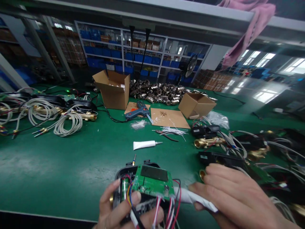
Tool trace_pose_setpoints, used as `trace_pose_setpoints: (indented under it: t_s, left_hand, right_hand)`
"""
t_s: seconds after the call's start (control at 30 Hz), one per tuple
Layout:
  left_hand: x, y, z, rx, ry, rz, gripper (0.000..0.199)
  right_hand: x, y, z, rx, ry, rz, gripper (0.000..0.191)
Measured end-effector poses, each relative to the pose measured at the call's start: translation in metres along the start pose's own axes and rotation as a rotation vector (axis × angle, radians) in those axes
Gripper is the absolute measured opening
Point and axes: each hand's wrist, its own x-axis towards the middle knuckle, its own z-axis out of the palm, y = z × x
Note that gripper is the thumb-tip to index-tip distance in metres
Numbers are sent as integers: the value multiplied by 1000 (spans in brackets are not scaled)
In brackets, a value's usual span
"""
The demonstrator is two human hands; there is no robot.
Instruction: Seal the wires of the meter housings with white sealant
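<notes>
My left hand [119,210] is wrapped around the lower left of an open black plastic housing [154,165]. Lying across that housing is a green circuit board [152,188] with a grey display [154,173], and coloured wires run from its lower edge. A green cylindrical battery [124,188] shows in the housing's left side. On the right, a crumpled white tube [188,195] is gripped in my right hand [231,194]. Its front end meets the board's right edge, and its tip is hidden. Another white tube [144,145] with a pointed nozzle lies beyond the housing.
A blue glue gun [137,111], pliers [166,135] and white sticks [175,131] lie ahead. Behind stand cardboard boxes [114,92] and a heap of metal fittings [159,92]. Coiled-cable brass assemblies [69,122] line the left; similar brass units [209,142] crowd the right.
</notes>
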Motion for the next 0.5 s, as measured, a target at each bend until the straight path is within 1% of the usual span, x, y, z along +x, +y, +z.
trace_pose_setpoints:
  t_s: [0.07, 0.13, 0.2, 0.27, 0.3, 0.37, 0.5]
  left_hand:
    - [0, 0, 2, -31, -11, -40, 26]
    - [-1, -1, 3, -74, 35, -33, 28]
    - [0, -4, 2, -123, 42, -11, 34]
    - [3, -7, -3, -162, -15, -31, 38]
    - [5, -8, -6, -171, -54, -55, 40]
    - [8, -9, -10, -172, -98, -97, 46]
    - [7, -8, -11, -159, -89, -107, 62]
  right_hand:
    - [-4, -2, 1, -3, 6, 19, 28]
    - [-7, -4, 1, 12, 11, 32, 25]
    - [-8, -6, 2, 39, 16, 30, 24]
    - [-9, -6, 3, 81, 19, 56, 26]
    - [-11, -6, 5, 107, 26, 95, 28]
    - [-15, -3, 10, 178, 28, 239, 34]
    - [-32, 4, 23, 371, -29, 615, 50]
